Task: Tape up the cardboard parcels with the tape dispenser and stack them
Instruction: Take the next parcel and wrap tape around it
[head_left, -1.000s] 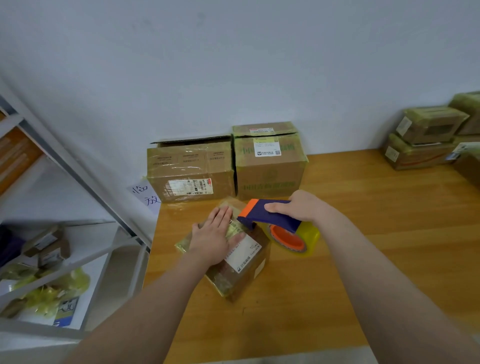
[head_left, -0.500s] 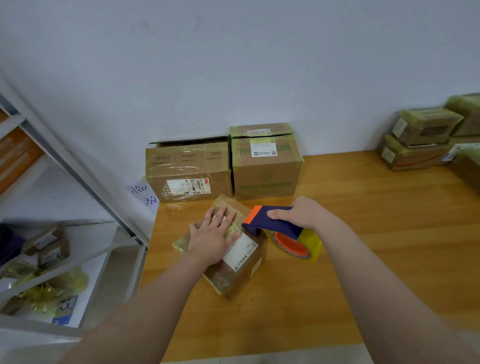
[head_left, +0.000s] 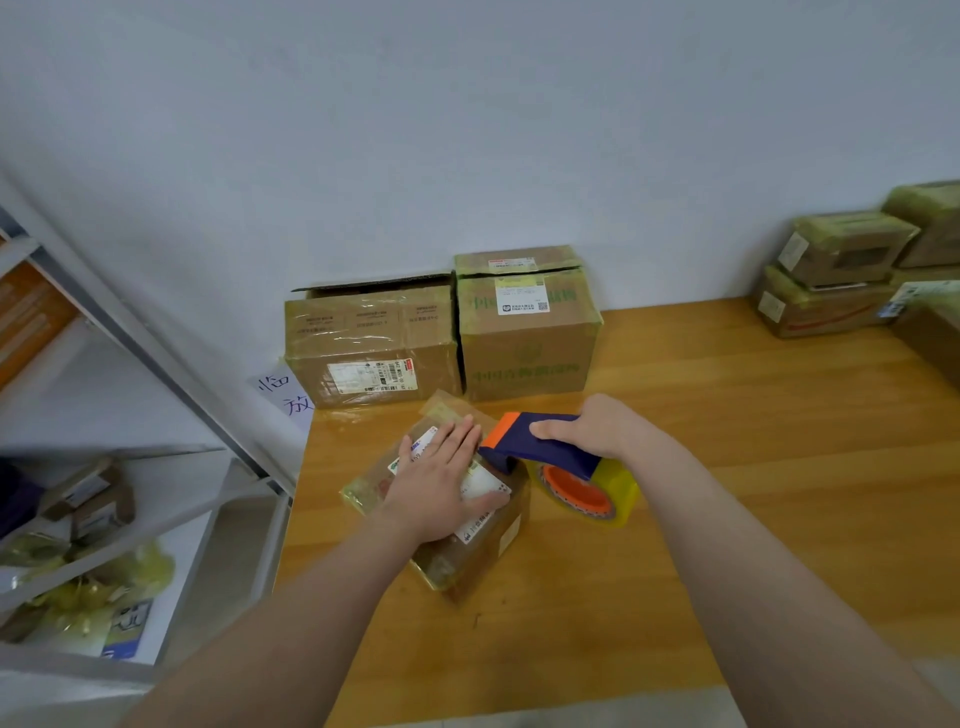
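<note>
The left hand (head_left: 441, 488) lies flat on top of the small parcel (head_left: 467, 564), fingers straight and close together, thumb spread toward its right side. The parcel sits skewed on the bench (head_left: 779, 441), wrapped in glossy yellowish tape, with white labels showing beside the palm. At the parcel's right edge the nose of the tape dispenser (head_left: 540, 441) meets its top; the roll (head_left: 589, 491) is just right of the parcel. The right hand (head_left: 597, 431) grips the blue handle. Two bigger boxes (head_left: 524, 358) stand behind the parcel.

A parcel packing room: taped cardboard parcels (head_left: 524, 327) line the white wall on a wooden worktop (head_left: 753, 441), beside metal shelving (head_left: 171, 364) holding more packages.
</note>
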